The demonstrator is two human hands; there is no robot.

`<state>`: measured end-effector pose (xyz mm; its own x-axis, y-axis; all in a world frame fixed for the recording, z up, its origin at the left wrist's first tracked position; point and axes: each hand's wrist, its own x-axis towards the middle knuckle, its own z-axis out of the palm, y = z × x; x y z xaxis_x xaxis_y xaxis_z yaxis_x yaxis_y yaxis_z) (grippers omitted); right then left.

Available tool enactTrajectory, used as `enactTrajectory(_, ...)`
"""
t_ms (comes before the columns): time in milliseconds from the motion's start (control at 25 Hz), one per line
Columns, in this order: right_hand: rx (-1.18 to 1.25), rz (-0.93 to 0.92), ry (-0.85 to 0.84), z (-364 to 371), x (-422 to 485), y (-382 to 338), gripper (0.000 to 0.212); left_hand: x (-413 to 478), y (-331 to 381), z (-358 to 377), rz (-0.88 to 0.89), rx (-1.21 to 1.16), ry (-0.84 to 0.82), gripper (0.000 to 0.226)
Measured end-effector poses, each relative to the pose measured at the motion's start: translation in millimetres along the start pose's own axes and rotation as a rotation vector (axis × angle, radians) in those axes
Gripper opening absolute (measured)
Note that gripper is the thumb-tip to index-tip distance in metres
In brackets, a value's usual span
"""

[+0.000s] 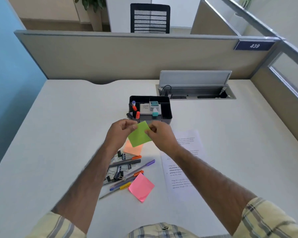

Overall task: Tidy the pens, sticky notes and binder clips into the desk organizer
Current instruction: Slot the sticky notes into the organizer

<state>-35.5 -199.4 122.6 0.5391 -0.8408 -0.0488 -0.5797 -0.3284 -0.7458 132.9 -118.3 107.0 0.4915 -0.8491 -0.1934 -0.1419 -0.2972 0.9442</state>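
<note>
Both my hands hold a green sticky note pad [140,134] in the air just in front of the black desk organizer [167,110]. My left hand [121,131] pinches its left top corner and my right hand [159,133] pinches its right edge. Below the green pad an orange sticky pad [133,149] lies on the desk. A pink sticky pad [141,187] lies nearer to me. Between them is a heap of pens [127,177] and black binder clips [118,174]. The organizer holds markers, a card box and a teal item.
A printed sheet of paper [182,162] lies right of the heap, partly under my right forearm. Behind the organizer an open cable tray [194,91] is set into the white desk [58,134]. Beige partition walls close the desk's back and right side.
</note>
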Motion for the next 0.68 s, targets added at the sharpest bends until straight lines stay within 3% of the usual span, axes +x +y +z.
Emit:
enactTrajectory(120, 0.055, 0.069, 0.275, -37, 19, 5, 0.013, 5, -16, 16, -0.031, 0.249, 0.160, 0.022)
enactTrajectory(240, 0.034, 0.154, 0.446, -68, 43, 15, 0.010, 1, -41, 28, -0.178, 0.705, 0.095, 0.049)
enactTrajectory(360, -0.034, 0.206, 0.436, -76, 62, 22, 0.012, 1, -52, 44, -0.239, 1.030, 0.026, 0.069)
enactTrajectory(520, -0.143, 0.235, 0.360, -69, 77, 29, 0.026, 9, -52, 56, -0.261, 1.123, 0.024, 0.076)
enactTrajectory(680, -0.115, 0.297, 0.318, -60, 82, 39, 0.012, 15, -51, 53, -0.286, 1.093, 0.007, 0.081)
